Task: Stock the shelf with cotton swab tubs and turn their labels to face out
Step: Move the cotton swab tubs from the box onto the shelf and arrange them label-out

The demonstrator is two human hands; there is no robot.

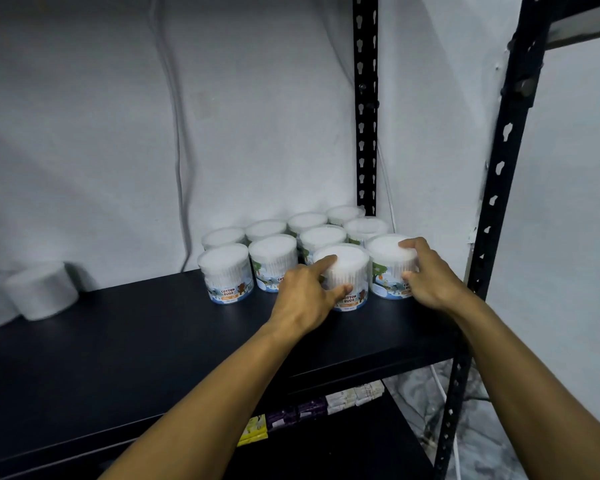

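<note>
Left hand [303, 292] gripping front-centre tub [347, 271] between forefinger and thumb, right hand [426, 277] curled round corner tub [390, 263] at its 3 o'clock, both upright on black shelf [153, 334], more tubs [284, 237] clustered at 11 o'clock

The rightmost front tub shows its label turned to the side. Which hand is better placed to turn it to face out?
The right hand. Its fingers already curl over the rightmost front tub, thumb on its side. The left hand grips the neighbouring tub, whose label already faces out.
</note>
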